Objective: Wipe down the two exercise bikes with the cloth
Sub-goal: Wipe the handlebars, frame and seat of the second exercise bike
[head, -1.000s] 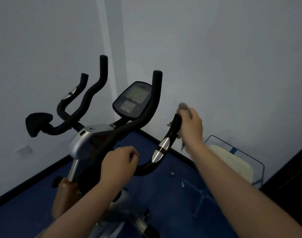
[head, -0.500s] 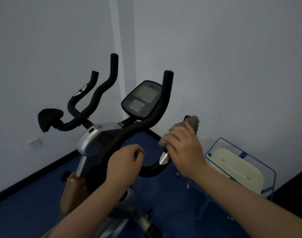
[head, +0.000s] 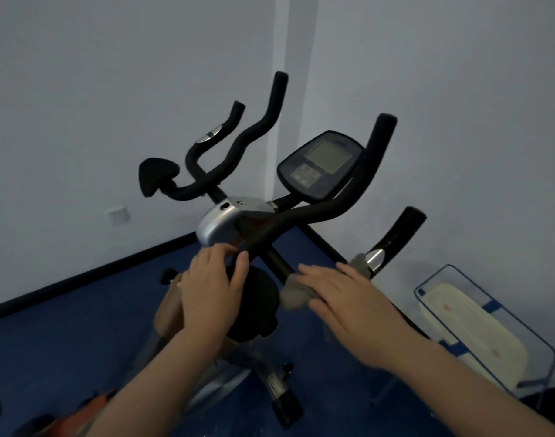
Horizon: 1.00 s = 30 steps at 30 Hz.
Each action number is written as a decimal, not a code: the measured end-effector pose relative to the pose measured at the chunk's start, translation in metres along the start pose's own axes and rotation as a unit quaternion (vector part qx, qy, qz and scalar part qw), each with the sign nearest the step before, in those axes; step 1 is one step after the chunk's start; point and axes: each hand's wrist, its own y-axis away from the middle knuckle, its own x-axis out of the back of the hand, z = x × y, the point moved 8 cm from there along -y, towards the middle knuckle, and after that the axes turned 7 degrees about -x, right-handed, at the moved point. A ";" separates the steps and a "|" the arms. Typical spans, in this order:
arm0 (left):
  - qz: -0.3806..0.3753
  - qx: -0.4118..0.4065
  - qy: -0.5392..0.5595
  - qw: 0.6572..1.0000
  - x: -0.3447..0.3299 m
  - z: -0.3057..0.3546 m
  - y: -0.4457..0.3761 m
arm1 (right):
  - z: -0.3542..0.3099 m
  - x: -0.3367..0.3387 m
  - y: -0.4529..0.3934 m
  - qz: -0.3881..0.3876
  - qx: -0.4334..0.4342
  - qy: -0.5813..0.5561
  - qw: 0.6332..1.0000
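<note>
Pale matte walls (head: 112, 89) meet in a corner above blue floor (head: 65, 342) edged with dark skirting. My exercise bike (head: 225, 222) stands before me: curved black foam-covered handlebars (head: 339, 209), a rounded silver plastic housing, and an oval console (head: 320, 165) with a grey screen. My right hand (head: 351, 304) lies flat, fingers straight, pressing the crumpled grey cloth (head: 296, 293) onto the lower bend of the right bar, just beside its shiny metal sensor plate (head: 375, 257). My left hand (head: 211, 288) rests by the silver housing, fingers loosely bent; I cannot tell what they hold. Off to the right sits a clear plastic bin (head: 537, 348) holding something cream-coloured.
</note>
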 end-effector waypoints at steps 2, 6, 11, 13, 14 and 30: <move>0.027 0.013 0.054 0.998 -0.001 -0.003 0.005 | -0.004 -0.008 -0.009 -0.017 0.005 0.038 0.999; 0.078 0.005 0.066 0.995 0.003 -0.006 0.008 | -0.004 -0.025 -0.066 -0.082 -0.096 0.037 0.991; 0.109 0.027 0.099 0.989 0.004 -0.015 0.014 | -0.003 -0.030 -0.039 -0.093 -0.089 0.105 0.986; 0.123 0.030 0.107 0.986 0.004 -0.017 0.014 | 0.001 -0.029 -0.051 -0.103 -0.114 0.145 0.977; 0.124 0.032 0.106 0.986 0.004 -0.018 0.014 | 0.001 -0.032 -0.067 -0.122 -0.133 0.150 0.972; 0.092 0.056 0.117 0.987 0.001 -0.018 0.017 | -0.017 -0.021 -0.069 0.035 -0.125 0.074 0.989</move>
